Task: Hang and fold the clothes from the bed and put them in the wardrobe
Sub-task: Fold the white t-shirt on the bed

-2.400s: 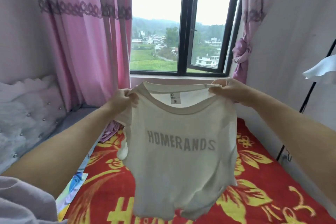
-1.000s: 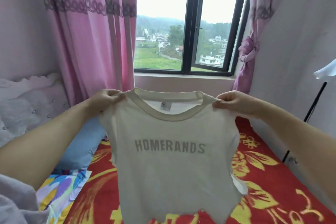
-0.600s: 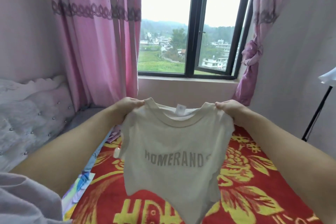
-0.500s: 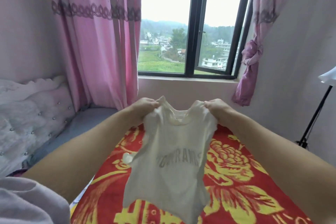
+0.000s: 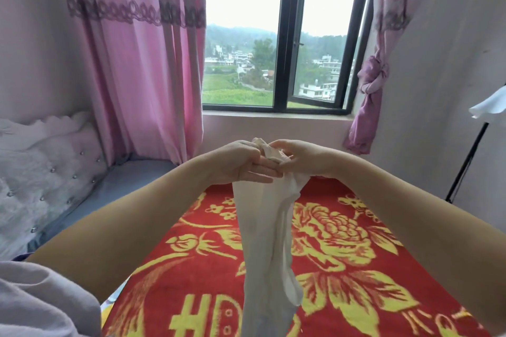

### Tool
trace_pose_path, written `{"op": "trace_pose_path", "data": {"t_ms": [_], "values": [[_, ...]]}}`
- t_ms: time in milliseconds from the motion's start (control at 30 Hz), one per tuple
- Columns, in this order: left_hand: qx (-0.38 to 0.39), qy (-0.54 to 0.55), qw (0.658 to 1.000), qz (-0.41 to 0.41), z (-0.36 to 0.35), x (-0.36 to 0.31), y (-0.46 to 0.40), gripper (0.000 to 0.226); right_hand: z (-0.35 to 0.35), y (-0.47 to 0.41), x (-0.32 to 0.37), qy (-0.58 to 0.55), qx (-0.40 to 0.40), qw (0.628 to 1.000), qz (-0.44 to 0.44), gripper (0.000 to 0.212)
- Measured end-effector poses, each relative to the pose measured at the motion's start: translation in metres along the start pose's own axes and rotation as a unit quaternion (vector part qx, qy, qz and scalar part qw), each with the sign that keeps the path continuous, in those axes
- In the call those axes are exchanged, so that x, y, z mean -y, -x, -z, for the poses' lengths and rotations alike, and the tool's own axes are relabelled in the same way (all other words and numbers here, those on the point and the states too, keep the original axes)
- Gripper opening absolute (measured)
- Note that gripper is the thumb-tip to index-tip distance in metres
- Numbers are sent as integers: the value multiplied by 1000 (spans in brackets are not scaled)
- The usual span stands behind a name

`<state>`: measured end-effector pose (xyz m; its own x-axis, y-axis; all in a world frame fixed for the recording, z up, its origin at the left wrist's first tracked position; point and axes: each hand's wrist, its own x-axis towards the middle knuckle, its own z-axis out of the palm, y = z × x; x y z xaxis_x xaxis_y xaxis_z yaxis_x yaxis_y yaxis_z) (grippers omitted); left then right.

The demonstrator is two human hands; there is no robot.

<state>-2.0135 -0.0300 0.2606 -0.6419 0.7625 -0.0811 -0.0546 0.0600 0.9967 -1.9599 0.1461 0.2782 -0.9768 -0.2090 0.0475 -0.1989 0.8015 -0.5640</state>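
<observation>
A cream T-shirt [image 5: 267, 243] hangs folded in half lengthwise over the bed [image 5: 342, 260], its printed front hidden inside the fold. My left hand [image 5: 241, 163] and my right hand [image 5: 298, 156] meet at the top and hold the two shoulders together at the collar. My left fingers lie straight along the fabric with the thumb over it. My right hand pinches the collar edge. The shirt's lower end drops out of view at the bottom.
The bed has a red blanket with yellow flowers. A padded white headboard [image 5: 41, 172] and a grey-blue pillow [image 5: 128, 180] are at the left. Pink curtains [image 5: 142, 63] flank the window [image 5: 276, 35]. A black stand [image 5: 465, 164] leans by the right wall.
My hands came together from shoulder width. The shirt, spread open with its lettering showing, is now folded in half lengthwise and hangs as a narrow strip.
</observation>
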Motion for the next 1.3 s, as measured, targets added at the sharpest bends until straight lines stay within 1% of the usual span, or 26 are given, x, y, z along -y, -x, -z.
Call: {"op": "trace_pose_path", "data": {"t_ms": [33,67,100,133,167,200,233,267,300,333,400,433,500,567,667,733,767,833,933,967,1033,1100,1167,1200,1233,1300], "values": [[-11,-69,998,-9,0,-2,2,31,2,2,-2,22,-7,1000,12,40],[-41,-167,985,-29,0,-5,5,25,5,4,-3,26,-12,999,18,37],[-88,-277,955,-54,1,-7,7,20,8,7,-5,13,-14,1000,16,37],[-144,-376,912,-83,4,-8,8,21,12,9,-7,-9,-12,1000,14,37],[-193,-448,866,-108,7,-8,8,32,16,12,-8,-37,-7,999,15,36],[-216,-487,837,-122,9,-8,9,47,20,14,-8,-67,3,998,22,34],[-209,-500,832,-117,9,-7,11,62,25,17,-7,-91,14,995,35,32],[-178,-502,840,-101,8,-6,12,68,30,19,-6,-108,27,992,50,30],[-141,-493,854,-89,6,-4,12,63,35,21,-5,-119,40,990,63,30],[-115,-469,871,-91,4,-1,12,50,40,23,-4,-122,52,989,70,31],[-126,-408,897,-118,1,-1,10,23,51,26,-4,-111,67,989,64,36],[-142,-396,898,-128,0,-2,10,18,56,28,-5,-99,73,991,52,38],[-149,-415,886,-147,0,-6,9,19,64,34,-9,-65,79,994,22,39],[-141,-438,870,-178,-2,-9,9,20,68,38,-14,-14,63,998,-8,30],[-131,-442,861,-216,-8,-12,8,17,64,42,-22,-1,-2,1000,-17,16],[-134,-427,867,-217,-11,-12,4,17,59,44,-25,-12,-45,999,-4,14],[-146,-421,869,-214,-13,-12,1,17,57,43,-27,-13,-60,998,2,14],[-203,-422,859,-208,-16,-10,-6,20,52,41,-29,-18,-81,996,13,17],[-299,-443,820,-205,-19,-8,-13,29,48,37,-29,-26,-103,994,19,18],[-308,-450,812,-210,-19,-9,-13,26,47,35,-30,-21,-112,993,20,17],[-302,-448,812,-220,-20,-11,-14,23,41,32,-32,-1,-147,989,29,17],[-287,-407,837,-226,-21,-17,-13,29,31,32,-33,16,-188,981,44,18],[-227,-350,883,-216,-21,-23,-11,27,23,35,-37,-25,-181,981,61,8],[-166,-344,904,-190,-19,-25,-9,23,21,38,-40,-59,-145,985,66,9],[-97,-344,922,-148,-16,-25,-6,18,21,40,-45,-98,-88,989,62,20],[3,-331,942,-55,-9,-18,-5,24,19,44,-62,-162,55,985,16,26]]}}
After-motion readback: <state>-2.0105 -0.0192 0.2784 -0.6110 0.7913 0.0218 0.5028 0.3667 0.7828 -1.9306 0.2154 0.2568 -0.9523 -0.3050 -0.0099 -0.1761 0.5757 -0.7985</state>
